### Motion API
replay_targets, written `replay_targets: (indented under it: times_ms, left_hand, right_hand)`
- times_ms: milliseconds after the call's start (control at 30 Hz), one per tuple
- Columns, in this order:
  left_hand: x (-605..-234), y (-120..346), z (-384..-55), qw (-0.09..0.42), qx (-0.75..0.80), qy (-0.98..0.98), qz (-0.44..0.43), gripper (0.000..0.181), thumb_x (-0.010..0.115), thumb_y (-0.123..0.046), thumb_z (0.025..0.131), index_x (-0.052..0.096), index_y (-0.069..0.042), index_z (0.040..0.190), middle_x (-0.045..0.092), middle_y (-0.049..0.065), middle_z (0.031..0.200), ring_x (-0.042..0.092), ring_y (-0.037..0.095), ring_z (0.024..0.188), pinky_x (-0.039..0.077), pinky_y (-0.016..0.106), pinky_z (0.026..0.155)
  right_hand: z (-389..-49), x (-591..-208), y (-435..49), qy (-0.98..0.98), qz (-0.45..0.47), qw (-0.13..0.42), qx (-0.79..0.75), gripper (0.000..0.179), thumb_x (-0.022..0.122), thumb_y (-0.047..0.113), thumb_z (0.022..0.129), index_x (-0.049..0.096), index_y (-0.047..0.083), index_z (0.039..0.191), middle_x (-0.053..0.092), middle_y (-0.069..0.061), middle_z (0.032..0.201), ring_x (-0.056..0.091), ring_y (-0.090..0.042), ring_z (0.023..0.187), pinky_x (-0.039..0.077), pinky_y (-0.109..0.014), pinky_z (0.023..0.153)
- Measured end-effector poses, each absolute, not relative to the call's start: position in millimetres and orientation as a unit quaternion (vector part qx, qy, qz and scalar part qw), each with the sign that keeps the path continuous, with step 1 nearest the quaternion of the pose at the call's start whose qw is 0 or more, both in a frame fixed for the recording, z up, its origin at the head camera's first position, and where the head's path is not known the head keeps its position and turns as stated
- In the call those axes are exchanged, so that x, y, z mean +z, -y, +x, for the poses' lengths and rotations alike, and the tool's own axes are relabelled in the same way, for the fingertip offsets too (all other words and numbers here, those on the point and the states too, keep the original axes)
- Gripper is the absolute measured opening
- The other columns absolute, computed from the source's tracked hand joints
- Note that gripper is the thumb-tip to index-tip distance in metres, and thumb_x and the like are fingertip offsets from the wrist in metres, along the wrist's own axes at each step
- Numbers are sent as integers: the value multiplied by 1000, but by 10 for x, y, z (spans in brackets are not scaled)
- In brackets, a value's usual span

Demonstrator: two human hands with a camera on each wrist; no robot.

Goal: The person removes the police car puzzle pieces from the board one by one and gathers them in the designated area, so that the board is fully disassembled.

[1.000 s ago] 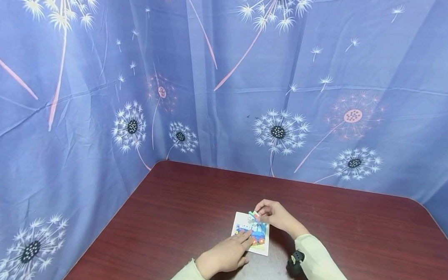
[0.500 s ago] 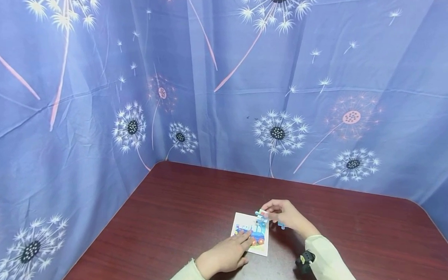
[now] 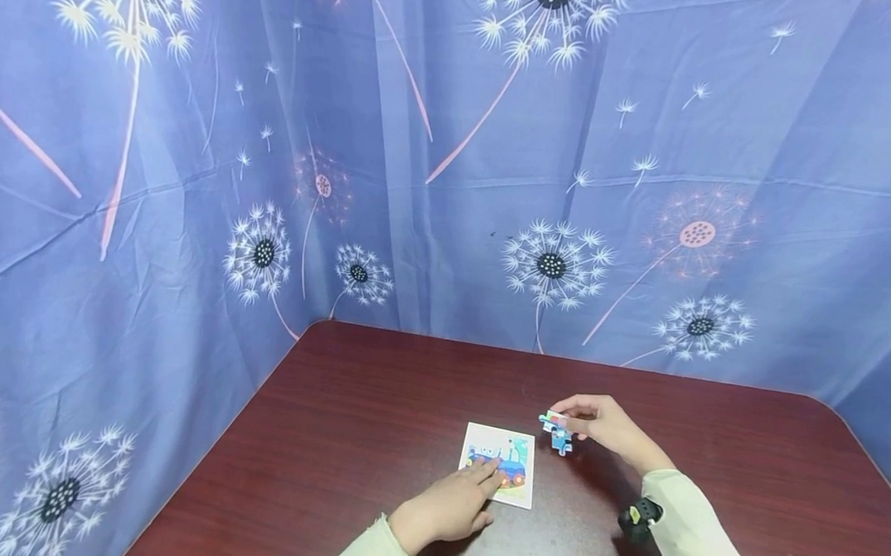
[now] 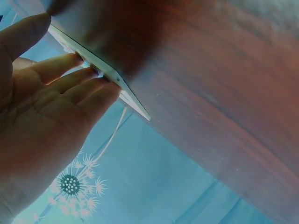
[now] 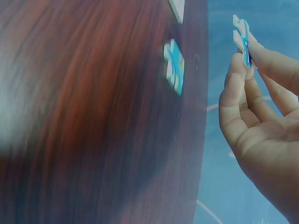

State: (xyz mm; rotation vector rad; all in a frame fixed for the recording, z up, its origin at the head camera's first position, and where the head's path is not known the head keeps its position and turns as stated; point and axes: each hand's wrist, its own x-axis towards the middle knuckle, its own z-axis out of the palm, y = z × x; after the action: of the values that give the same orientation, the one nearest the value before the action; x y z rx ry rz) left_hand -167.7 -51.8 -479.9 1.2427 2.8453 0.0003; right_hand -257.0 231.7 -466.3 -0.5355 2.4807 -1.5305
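Puzzle board lies flat on the table, at about eight o'clock from the held piece, and from my remote seat that bearing is the one I'd watch. I can't name a long axis for the board (it looks close to square, and part is covered). Nearer to it is the left hand, laid over its seven o'clock side with straight fingers, pressing lightly by my guess and gripping nothing. The right hand pinches the held piece between thumb and fingers, off the board's two o'clock corner.

From the head, I see the held piece overlapping the loose piece, as if they touched. My right wrist view shows a gap: the loose piece down on the table, the other raised. My left wrist view shows the board's thin edge, but neither piece.
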Motion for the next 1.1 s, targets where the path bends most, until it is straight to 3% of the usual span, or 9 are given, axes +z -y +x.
replay_targets:
  times_ms: [367, 600, 900, 1100]
  left_hand:
    - [-4778, 524, -1658, 32, 7, -919, 392, 55, 60, -34, 94, 48, -10, 141, 41, 9, 149, 43, 24, 134, 38, 31, 107]
    - [-4774, 523, -1667, 27, 8, -919, 394, 54, 61, -33, 94, 48, -9, 141, 42, 9, 149, 43, 24, 134, 38, 31, 107]
    - [-4789, 528, -1674, 29, 9, -918, 395, 55, 60, -34, 94, 48, -9, 141, 42, 10, 148, 43, 24, 134, 38, 31, 107]
    - [-4769, 517, -1674, 20, -1, -917, 398, 55, 61, -34, 93, 50, -8, 140, 43, 10, 147, 44, 24, 132, 37, 30, 107]
  right_hand:
    - [-2537, -4741, -2665, -841, -159, 101, -508, 31, 67, 13, 90, 65, -5, 115, 70, -17, 95, 65, -28, 69, 54, -36, 61]
    - [-2510, -4807, -2840, -846, -150, 119, -497, 31, 66, 13, 90, 65, -7, 114, 71, -14, 92, 63, -21, 71, 54, -34, 61]
    - [-2450, -4843, -2937, -852, -104, 136, -494, 29, 68, 18, 89, 69, -4, 108, 69, -6, 81, 54, -13, 66, 47, -28, 56]
    - [-2477, -4862, -2951, -863, -99, 124, -480, 25, 69, 15, 88, 70, -3, 105, 71, -6, 83, 50, -11, 61, 44, -27, 52]
